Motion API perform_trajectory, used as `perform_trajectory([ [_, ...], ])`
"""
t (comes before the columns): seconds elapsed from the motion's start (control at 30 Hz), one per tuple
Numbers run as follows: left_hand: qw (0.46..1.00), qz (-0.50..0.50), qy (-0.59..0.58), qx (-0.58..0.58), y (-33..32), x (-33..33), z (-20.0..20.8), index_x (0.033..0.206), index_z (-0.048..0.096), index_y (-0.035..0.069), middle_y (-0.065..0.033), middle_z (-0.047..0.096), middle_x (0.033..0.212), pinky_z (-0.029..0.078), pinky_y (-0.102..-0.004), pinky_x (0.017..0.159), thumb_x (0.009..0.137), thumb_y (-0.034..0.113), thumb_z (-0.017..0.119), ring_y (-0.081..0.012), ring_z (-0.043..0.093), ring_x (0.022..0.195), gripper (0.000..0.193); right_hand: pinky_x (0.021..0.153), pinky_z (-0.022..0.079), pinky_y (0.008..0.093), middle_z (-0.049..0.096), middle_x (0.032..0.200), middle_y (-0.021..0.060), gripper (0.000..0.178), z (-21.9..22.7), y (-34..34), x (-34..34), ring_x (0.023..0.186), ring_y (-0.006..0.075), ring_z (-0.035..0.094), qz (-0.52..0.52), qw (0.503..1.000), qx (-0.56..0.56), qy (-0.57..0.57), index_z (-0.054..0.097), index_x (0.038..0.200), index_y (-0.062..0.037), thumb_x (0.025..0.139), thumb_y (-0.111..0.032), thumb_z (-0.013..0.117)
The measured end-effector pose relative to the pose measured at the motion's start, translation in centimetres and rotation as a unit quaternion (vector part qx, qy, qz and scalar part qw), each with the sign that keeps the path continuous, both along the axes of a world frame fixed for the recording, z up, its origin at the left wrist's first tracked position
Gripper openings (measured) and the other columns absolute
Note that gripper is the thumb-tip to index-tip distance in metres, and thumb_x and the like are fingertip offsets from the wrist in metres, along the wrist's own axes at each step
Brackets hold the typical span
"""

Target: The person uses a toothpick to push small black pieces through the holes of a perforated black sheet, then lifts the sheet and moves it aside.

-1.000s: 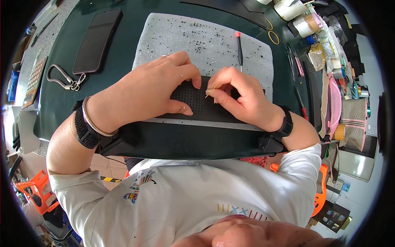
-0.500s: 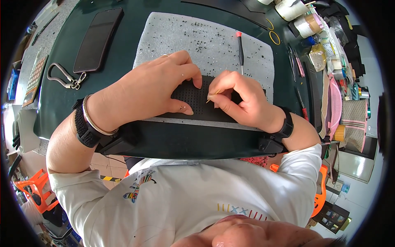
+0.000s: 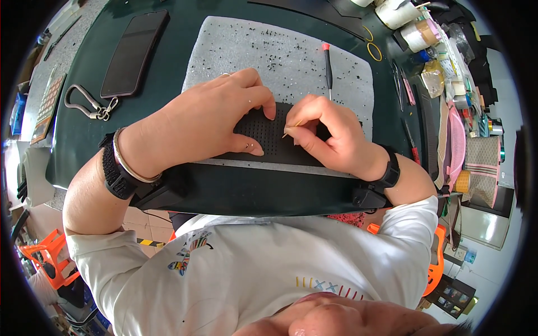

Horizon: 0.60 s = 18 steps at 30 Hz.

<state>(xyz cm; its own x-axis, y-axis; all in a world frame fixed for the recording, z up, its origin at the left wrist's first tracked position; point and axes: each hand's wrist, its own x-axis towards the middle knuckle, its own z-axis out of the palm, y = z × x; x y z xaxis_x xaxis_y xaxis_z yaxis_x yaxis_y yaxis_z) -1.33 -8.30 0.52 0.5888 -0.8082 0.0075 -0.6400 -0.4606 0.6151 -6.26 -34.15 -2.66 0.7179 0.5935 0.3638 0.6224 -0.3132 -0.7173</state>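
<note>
A black plate with rows of small holes (image 3: 270, 134) lies at the near part of a pale foam sheet (image 3: 224, 47). My left hand (image 3: 207, 117) rests over the plate's left side, thumb and fingers apart with nothing between them. Pinched between the thumb and forefinger of my right hand (image 3: 330, 134) is a thin wooden stick like a toothpick (image 3: 286, 134). Its tip points down at the plate, just right of the rows of holes; whether it touches cannot be made out. Many tiny black pieces lie scattered over the foam.
A screwdriver with a red cap (image 3: 328, 64) lies on the foam's right side. The phone (image 3: 134, 53) and a grey strap with a clasp (image 3: 84, 101) lie at the left. Tweezers (image 3: 398, 81), yellow-handled scissors (image 3: 373, 50) and rolls of tape (image 3: 417, 36) are at the right.
My right hand and the toothpick-like stick have shifted very slightly to the right. My left hand and the plate stay where they were.
</note>
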Motion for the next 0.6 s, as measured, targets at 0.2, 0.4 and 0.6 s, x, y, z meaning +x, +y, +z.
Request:
perform_trajectory([
  [0.2,1.0,-0.002,-0.004,-0.005,-0.02,0.02,-0.03,0.116,0.067,0.012,-0.0072,0.059,0.116,0.055,-0.0425,0.096,0.079,0.022,0.089,-0.0305,0.063,0.115,0.044,0.061,0.05,0.026,0.071,0.099,0.0091,0.02,0.02,-0.03,0.26,0.071,0.0156,0.064,0.008,1.0,-0.018,-0.02,0.06,0.107,-0.0046,0.094,0.005,0.073],
  [0.4,1.0,-0.003,-0.012,-0.004,-0.04,-0.01,-0.05,0.115,0.067,0.012,-0.0075,0.059,0.116,0.055,-0.0424,0.096,0.079,0.022,0.089,-0.0308,0.063,0.115,0.044,0.06,0.051,0.0265,0.072,0.099,0.0093,0.022,0.04,-0.09,0.07,0.072,0.0173,0.066,0.019,1.0,-0.012,-0.009,0.06,0.106,-0.005,0.093,0.005,0.074],
  [0.6,1.0,0.0,-0.01,-0.004,-0.05,-0.03,-0.06,0.115,0.067,0.012,-0.0075,0.059,0.115,0.055,-0.0422,0.096,0.079,0.021,0.089,-0.0307,0.063,0.115,0.044,0.06,0.054,0.0272,0.072,0.099,0.0101,0.022,-0.15,-0.1,0.22,0.074,0.019,0.069,0.042,0.999,-0.015,-0.031,0.06,0.106,-0.0052,0.093,0.005,0.074],
])
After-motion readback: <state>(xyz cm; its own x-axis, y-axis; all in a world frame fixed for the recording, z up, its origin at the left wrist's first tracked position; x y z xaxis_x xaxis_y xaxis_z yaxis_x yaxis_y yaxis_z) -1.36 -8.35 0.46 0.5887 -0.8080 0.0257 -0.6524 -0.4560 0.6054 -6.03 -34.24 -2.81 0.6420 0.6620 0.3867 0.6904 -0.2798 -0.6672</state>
